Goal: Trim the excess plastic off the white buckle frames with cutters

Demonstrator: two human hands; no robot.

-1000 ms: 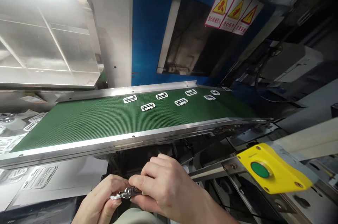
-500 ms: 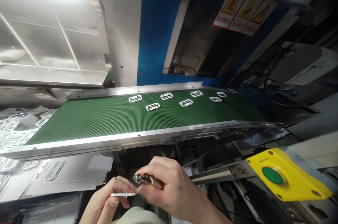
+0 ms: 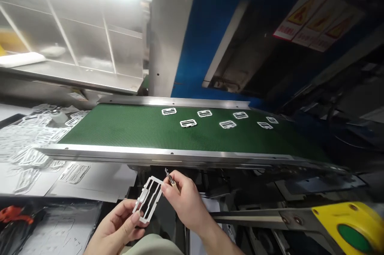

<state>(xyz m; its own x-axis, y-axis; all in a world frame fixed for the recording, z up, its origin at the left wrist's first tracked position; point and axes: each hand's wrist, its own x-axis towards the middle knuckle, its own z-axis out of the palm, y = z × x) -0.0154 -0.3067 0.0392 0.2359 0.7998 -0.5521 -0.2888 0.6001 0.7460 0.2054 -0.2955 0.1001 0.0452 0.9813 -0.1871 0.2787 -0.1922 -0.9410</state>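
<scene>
My left hand (image 3: 120,223) pinches a white plastic frame part (image 3: 149,198) by its lower end and holds it tilted up, face toward me. My right hand (image 3: 183,199) is closed round a small metal cutting tool (image 3: 168,176) whose tip pokes up beside the frame's top corner. Both hands are low in the middle, in front of the conveyor's steel edge. Several more white frame parts (image 3: 188,123) lie on the green conveyor belt (image 3: 126,127) behind.
A heap of white frame parts (image 3: 27,143) covers the table at the left end of the belt. White sheets (image 3: 90,181) lie under the conveyor. A yellow box with a green button (image 3: 351,227) sits at lower right. A blue machine wall (image 3: 204,27) with warning signs (image 3: 318,23) rises behind.
The left hand turned the frame part from edge-on to upright and facing me. The right hand drew the tool off it and raised it. The view swung left and down.
</scene>
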